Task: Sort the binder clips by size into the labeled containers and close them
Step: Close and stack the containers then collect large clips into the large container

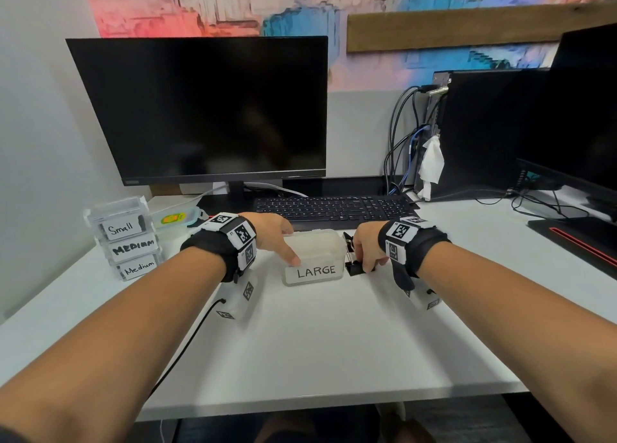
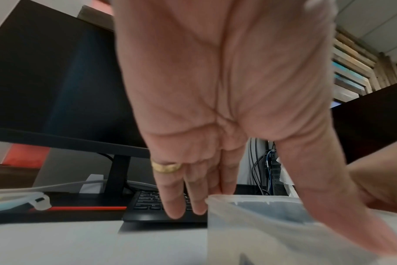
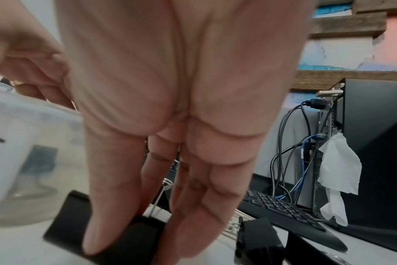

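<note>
left hand (image 1: 278,239) steadies the large container (image 1: 314,259), fingers relaxed; right hand (image 1: 367,249) pinches a binder clip (image 3: 116,231); slick steel may slip.

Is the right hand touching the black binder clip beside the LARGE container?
Touching. The right wrist view shows the right hand with thumb and fingers pinching the black binder clip on the desk; the head view agrees.

Right hand (image 3: 170,125) pinches a black binder clip (image 3: 116,238) — translucent container (image 3: 34,143) beside it.
</note>
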